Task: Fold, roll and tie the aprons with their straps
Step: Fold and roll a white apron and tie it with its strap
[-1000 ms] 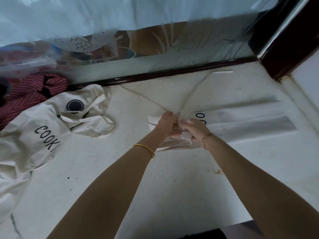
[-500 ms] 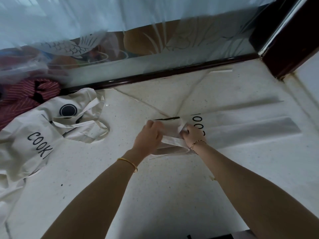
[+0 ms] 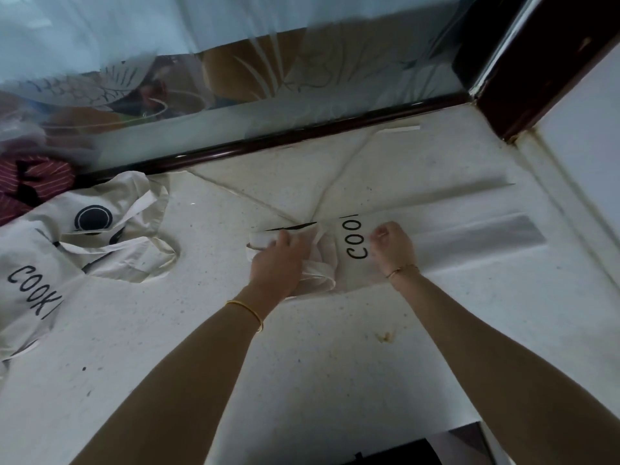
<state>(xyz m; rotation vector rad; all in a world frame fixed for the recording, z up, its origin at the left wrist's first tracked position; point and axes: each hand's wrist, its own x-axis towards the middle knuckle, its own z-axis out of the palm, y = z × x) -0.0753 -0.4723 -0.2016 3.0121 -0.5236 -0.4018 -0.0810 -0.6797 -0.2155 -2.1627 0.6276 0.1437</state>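
Observation:
A cream apron folded into a long strip lies across the white counter, black letters "COO" showing near its left end. Two thin straps run from it toward the back edge. My left hand grips the bunched left end of the strip, fingers curled over the cloth. My right hand sits on the strip just right of the letters, fingers curled and pinching the fabric. A second cream apron printed "COOK" lies crumpled at the left.
A striped red cloth lies at the far left behind the crumpled apron. A glass panel with a dark frame closes the back, and a dark post stands at the right corner. A small crumb lies on the counter.
My hands were together at the apron's left end; now they have parted, the right sliding right past the letters and the left holding the bunched end, which uncovers the printed "COO".

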